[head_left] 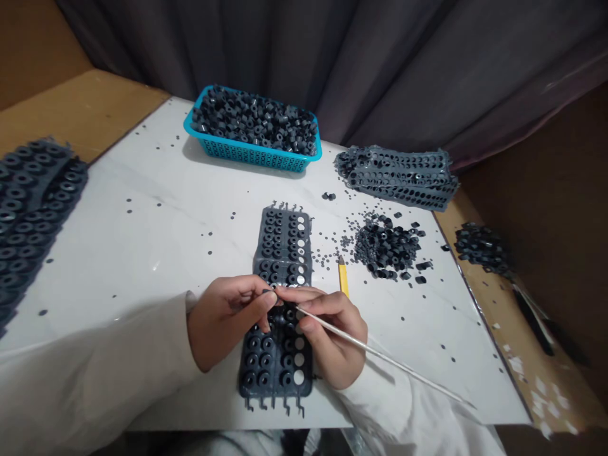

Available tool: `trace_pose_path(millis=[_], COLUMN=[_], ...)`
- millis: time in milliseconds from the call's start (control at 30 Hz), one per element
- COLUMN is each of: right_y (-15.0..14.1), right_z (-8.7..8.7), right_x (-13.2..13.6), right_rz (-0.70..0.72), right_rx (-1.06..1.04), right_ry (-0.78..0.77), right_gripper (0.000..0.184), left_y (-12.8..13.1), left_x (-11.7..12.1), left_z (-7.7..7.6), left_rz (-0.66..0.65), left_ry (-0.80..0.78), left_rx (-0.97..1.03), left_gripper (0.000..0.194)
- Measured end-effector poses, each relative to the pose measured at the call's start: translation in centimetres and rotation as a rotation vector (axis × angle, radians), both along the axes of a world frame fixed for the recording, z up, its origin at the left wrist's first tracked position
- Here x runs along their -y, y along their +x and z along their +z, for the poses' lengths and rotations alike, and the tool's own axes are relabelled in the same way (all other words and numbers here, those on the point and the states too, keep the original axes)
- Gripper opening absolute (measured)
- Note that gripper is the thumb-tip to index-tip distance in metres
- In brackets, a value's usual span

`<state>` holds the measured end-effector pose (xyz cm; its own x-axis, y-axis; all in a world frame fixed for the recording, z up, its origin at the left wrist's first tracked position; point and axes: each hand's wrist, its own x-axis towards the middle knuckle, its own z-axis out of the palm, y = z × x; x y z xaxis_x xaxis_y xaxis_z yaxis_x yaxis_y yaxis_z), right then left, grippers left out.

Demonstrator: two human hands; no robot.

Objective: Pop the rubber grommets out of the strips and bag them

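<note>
A dark grey moulded rubber sheet (282,253) lies flat on the white board, with rows of round rings and some open holes. My left hand (228,320) is over its middle, fingertips pinching a small dark rubber piece (266,293) against my right fingers. My right hand (330,335) grips a thin white rod (380,354), whose tip disappears among my fingers above the sheet. The sheet's middle is hidden under both hands. A yellow pencil (342,277) lies just beyond my right hand.
A turquoise basket (251,155) full of dark rubber pieces stands at the back of the white board (142,221). A loose pile (386,244) and stacked perforated sheets (396,177) lie to the right. More sheets (33,215) lie at the left. Small crumbs are scattered about.
</note>
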<state>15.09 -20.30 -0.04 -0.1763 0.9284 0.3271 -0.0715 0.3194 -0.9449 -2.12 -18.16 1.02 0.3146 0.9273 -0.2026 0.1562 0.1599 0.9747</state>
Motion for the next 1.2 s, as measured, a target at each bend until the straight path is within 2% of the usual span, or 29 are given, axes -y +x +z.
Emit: trace_pose_path(millis=[267, 367, 467, 600, 800, 1000, 1200], right_y=[0.02, 0.00, -0.09, -0.28, -0.46, -0.37, -0.11], right_z=[-0.38, -0.42, -0.28, 0.13, 0.39, 0.23, 0.01], right_x=[0.18, 0.14, 0.02, -0.26, -0.59, -0.65, -0.64], right_rz=[-0.080, -0.111, -0.117, -0.031, 0.079, 0.079, 0.038], right_rx=[0.152, 0.181, 0.127, -0.048, -0.193, -0.161, -0.089], right_ry=[0.086, 0.069, -0.026, -0.162, -0.234, -0.145, -0.012], right_gripper=[0.015, 0.015, 0.011, 0.004, 0.005, 0.003, 0.008], left_y=[0.10, 0.07, 0.00, 0.01, -0.05, -0.24, 0.04], left_x=[-0.05, -0.01, 0.03, -0.03, -0.18, -0.11, -0.04], left_z=[0.05, -0.05, -0.16, -0.12, 0.10, -0.12, -0.23], left_rz=[0.001, -0.006, -0.015, -0.023, -0.081, -0.138, -0.020], left_ry=[-0.009, -0.011, -0.026, -0.038, -0.020, -0.080, -0.186], left_rx=[-0.027, -0.027, -0.014, 0.002, 0.025, 0.072, 0.170], left_gripper=[0.029, 0.029, 0.028, 0.027, 0.036, 0.037, 0.025])
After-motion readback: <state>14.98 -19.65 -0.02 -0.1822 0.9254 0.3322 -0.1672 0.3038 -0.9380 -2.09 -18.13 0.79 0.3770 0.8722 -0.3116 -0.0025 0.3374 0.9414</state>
